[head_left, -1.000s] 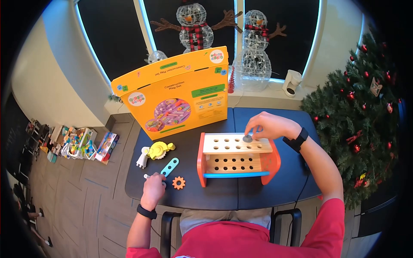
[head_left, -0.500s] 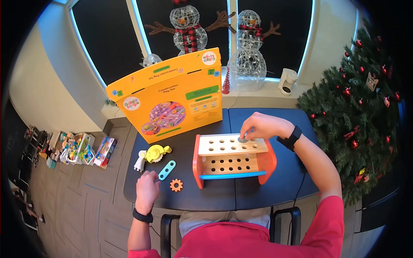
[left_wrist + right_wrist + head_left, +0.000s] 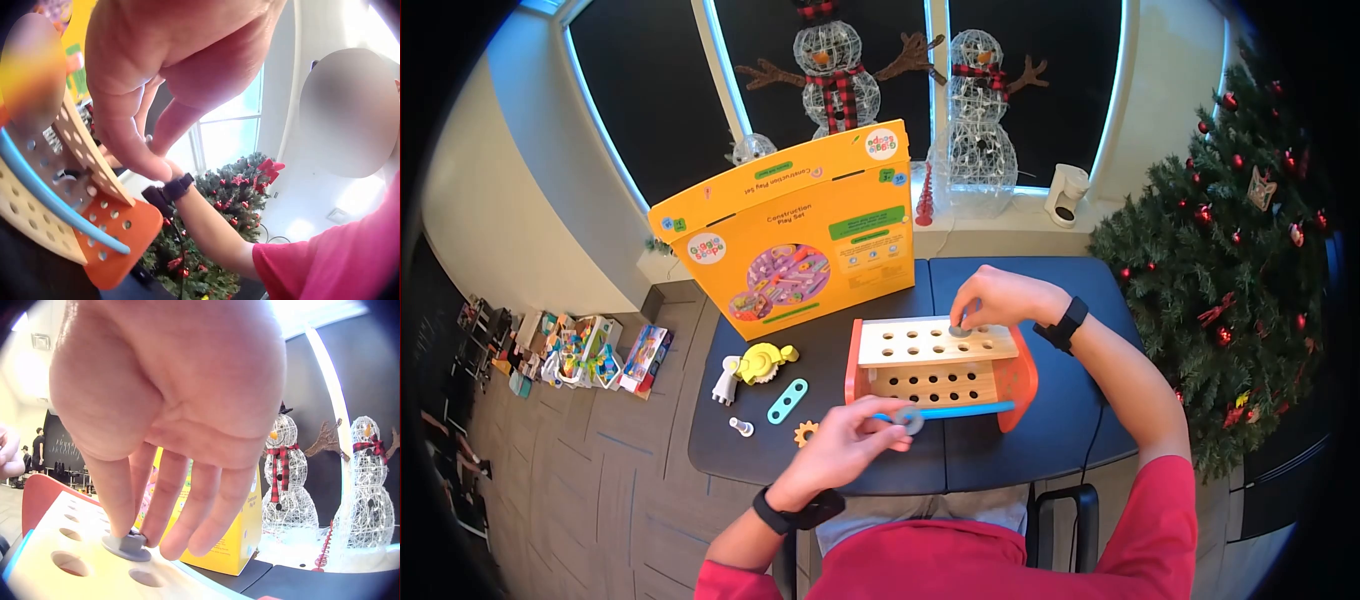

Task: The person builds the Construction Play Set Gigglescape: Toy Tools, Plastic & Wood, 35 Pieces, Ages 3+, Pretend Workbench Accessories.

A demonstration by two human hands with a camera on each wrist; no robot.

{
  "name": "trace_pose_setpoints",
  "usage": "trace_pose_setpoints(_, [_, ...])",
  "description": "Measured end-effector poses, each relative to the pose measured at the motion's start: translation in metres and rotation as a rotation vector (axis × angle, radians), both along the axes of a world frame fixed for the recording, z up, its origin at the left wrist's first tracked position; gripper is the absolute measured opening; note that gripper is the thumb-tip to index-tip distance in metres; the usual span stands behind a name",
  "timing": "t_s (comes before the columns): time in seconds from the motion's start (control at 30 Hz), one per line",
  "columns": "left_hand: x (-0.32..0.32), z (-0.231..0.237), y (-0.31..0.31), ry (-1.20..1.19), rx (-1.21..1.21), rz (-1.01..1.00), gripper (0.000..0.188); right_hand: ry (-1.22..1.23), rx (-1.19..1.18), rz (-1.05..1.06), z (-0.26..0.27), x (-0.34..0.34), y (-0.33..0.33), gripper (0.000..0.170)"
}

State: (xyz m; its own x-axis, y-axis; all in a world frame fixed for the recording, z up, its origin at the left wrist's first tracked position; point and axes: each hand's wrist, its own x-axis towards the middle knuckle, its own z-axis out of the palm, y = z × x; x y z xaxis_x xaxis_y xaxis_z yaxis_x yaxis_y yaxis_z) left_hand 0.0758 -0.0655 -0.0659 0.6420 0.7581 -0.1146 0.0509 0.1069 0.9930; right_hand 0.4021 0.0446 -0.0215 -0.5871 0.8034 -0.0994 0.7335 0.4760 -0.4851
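Observation:
The toy workbench (image 3: pixel 940 389) has red-orange sides, a blue bar and boards with rows of holes. On its top board, my right hand (image 3: pixel 1012 299) pinches a grey round piece (image 3: pixel 127 547) between thumb and fingers. My left hand (image 3: pixel 840 446), just in front of the bench's left side, holds a grey ring-shaped piece (image 3: pixel 911 420) at its fingertips. Behind that hand lies an orange gear (image 3: pixel 805 433), partly covered. A teal strip with holes (image 3: pixel 788 401), a white bolt (image 3: pixel 742 427) and yellow pieces (image 3: pixel 761 363) beside a white piece (image 3: pixel 725 381) lie to the left.
A tall yellow box (image 3: pixel 800 250) stands at the back left of the dark table (image 3: pixel 1060 420). Beyond it, wire snowmen (image 3: pixel 983 140) stand by the window, with a decorated tree (image 3: pixel 1230 270) at the right. Boxes of toys (image 3: pixel 585 350) sit on the floor at left.
My left hand has moved right from beside the teal strip to the bench's front, now with the grey ring; the white bolt is uncovered. My right hand stays at the grey piece.

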Motion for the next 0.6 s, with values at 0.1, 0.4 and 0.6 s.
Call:
trace_pose_setpoints(0.1, [0.031, -0.016, 0.006, -0.037, -0.089, -0.042, 0.037, 0.004, 0.005, 0.011, -0.001, 0.000, 0.001, 0.020])
trace_pose_setpoints(0.4, [0.089, -0.053, 0.035, -0.086, -0.332, 0.059, 0.037, -0.012, 0.031, 0.019, 0.002, -0.002, -0.001, 0.019])
trace_pose_setpoints(0.6, [0.107, -0.072, 0.048, -0.069, -0.415, 0.156, 0.031, -0.003, 0.010, 0.003, 0.001, -0.002, 0.000, 0.018])
